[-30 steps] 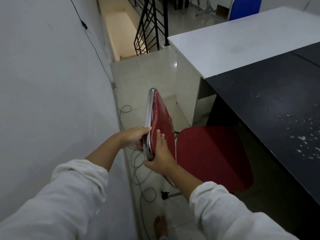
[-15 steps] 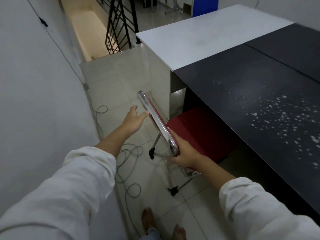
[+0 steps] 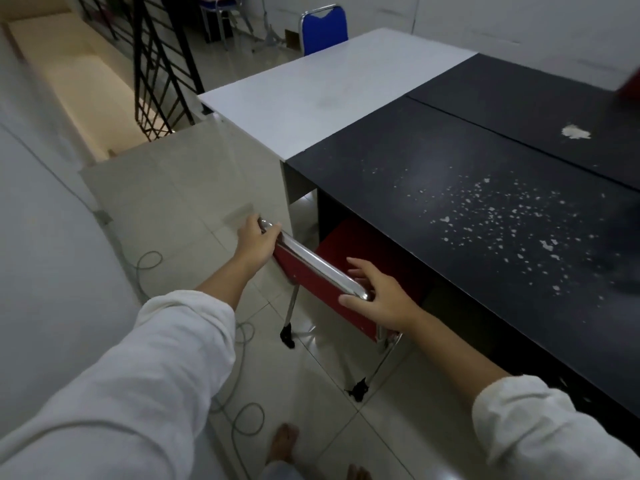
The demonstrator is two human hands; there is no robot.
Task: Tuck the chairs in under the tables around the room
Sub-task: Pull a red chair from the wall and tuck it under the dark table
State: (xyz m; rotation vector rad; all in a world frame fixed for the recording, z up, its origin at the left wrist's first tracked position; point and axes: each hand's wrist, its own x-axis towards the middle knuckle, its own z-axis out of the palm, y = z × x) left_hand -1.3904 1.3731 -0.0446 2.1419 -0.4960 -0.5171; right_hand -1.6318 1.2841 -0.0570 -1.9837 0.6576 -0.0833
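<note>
Red chair (image 3: 346,271) with seat under the black table (image 3: 485,220), left hand (image 3: 258,242) curled on its chrome top rail, right hand (image 3: 377,296) spread over the other end, white table (image 3: 329,88) beyond, pale tiled floor (image 3: 180,188), cable (image 3: 239,403) along the wall, black railing (image 3: 156,64) behind.

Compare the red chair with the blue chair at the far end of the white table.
Colour: the red chair has red padding; the blue chair has blue.
Handling: the left hand and right hand are on the red chair's chrome top rail; nobody touches the blue chair.
Position: the red chair's seat sits partly under the black table; the blue chair stands behind the white table, only its backrest showing.
Both have chrome frames.
</note>
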